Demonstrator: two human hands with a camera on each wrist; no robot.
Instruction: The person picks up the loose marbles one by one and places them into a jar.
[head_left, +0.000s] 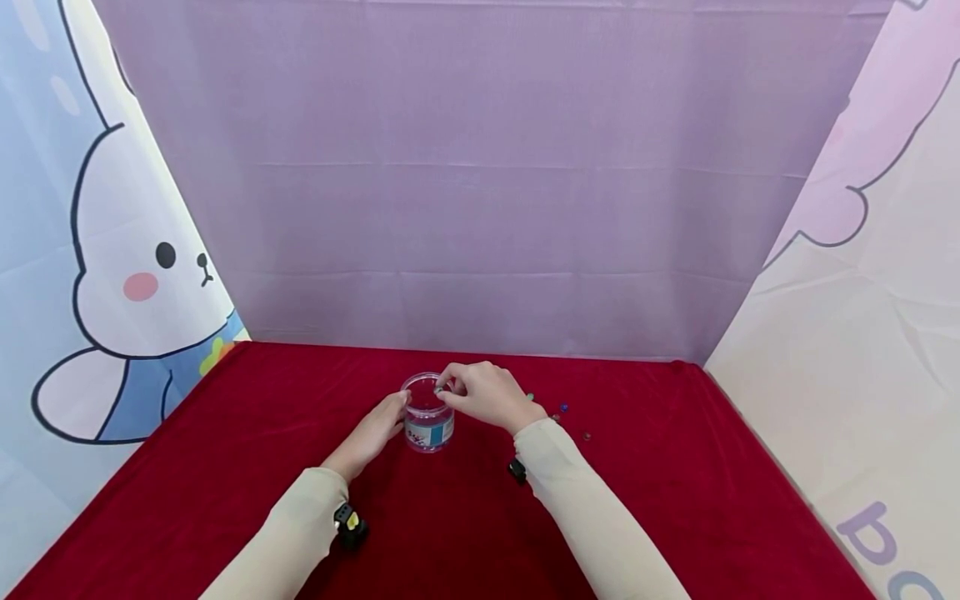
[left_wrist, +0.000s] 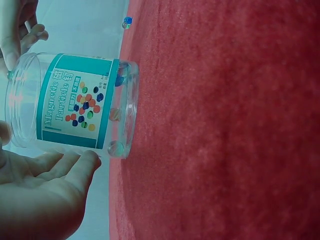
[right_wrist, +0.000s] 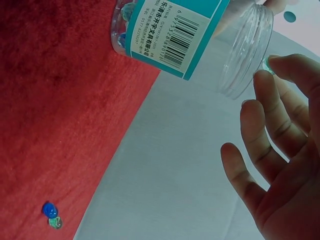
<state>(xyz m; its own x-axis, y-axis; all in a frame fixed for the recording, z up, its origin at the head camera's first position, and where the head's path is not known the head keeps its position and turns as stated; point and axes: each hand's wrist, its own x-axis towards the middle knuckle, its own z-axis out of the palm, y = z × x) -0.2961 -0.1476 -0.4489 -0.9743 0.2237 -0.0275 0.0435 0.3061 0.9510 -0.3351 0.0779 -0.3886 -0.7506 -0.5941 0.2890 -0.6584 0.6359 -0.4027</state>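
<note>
A clear plastic jar [head_left: 428, 432] with a teal label stands upright and lidless on the red cloth. Several glass marbles [left_wrist: 116, 148] lie at its bottom. My left hand [head_left: 372, 431] holds the jar from the left side, thumb by the rim and fingers along the wall, as the left wrist view also shows. At the right part of the rim, my right hand [head_left: 489, 395] pinches a small greenish marble [right_wrist: 268, 65] between thumb and index finger. Its other fingers [right_wrist: 251, 120] are spread apart, touching nothing.
To the right of the jar, several loose marbles lie on the red cloth [head_left: 675, 467], among them a blue marble [head_left: 565, 407] and a brownish marble [head_left: 587, 436]. A purple curtain [head_left: 480, 183] hangs behind, with printed cloth panels at both sides.
</note>
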